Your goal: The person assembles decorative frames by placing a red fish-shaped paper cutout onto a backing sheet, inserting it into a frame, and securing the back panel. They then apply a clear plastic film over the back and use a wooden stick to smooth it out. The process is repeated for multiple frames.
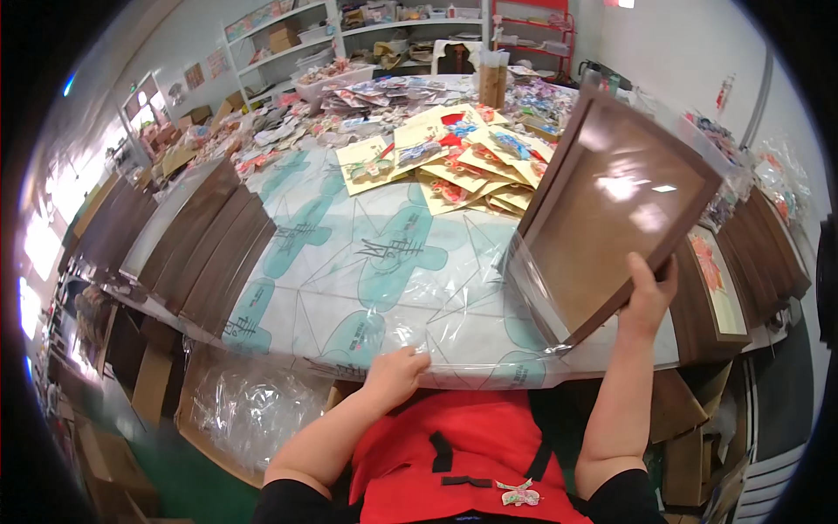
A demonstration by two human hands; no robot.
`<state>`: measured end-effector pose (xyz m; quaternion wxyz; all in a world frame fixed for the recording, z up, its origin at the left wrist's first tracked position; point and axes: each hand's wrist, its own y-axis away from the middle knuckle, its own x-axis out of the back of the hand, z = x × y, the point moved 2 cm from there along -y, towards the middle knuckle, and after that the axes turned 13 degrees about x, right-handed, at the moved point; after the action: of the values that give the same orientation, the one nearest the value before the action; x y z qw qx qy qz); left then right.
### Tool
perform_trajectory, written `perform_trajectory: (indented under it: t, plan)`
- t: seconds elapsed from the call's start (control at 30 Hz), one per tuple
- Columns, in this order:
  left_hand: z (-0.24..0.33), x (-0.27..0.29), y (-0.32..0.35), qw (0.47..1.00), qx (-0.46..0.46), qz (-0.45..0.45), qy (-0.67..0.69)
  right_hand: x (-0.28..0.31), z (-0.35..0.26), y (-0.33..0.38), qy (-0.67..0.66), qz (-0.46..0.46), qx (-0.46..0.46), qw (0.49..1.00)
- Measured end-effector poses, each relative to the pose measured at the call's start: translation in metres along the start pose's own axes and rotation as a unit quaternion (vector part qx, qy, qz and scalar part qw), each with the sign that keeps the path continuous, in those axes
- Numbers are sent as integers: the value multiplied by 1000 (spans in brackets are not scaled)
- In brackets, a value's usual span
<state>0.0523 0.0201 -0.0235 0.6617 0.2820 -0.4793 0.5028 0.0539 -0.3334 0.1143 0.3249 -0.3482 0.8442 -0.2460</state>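
Observation:
My right hand (pixel 650 295) grips the near right edge of a brown box frame (pixel 602 210), tilted up on the right part of the table. Its front looks glossy and reflects the light. My left hand (pixel 397 375) is closed at the table's near edge, pinching clear plastic film (pixel 454 301). The film is wrinkled and spreads over the tabletop toward the frame's lower corner; whether it is joined to the frame I cannot tell. Beyond the frame lies a pile of cream cards (pixel 449 162) with red and blue decorations.
Stacks of brown frames (pixel 205 244) stand on the left, and more frames (pixel 733 271) on the right. A patterned sheet (pixel 367 244) covers the table. Below the near edge sits an open carton (pixel 253 406) of clear plastic. Small decorations (pixel 393 92) crowd the far side.

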Motion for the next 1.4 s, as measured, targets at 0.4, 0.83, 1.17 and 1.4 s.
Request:
perform_trajectory:
  t: [0.4,0.83,1.17,1.4]
  plan:
    - [-326,36,164,821,561,22,-103,-38,-32,31,149,-55,110,981]
    - [-262,83,132,827,498,191,-177,-107,-8,154,199,-495,420,734]
    - [-241,24,137,869,492,-16,-50,-110,10,216,256,-537,451,665]
    - [-153,57,105,870,304,350,168,-113,20,239,252,-565,373,691]
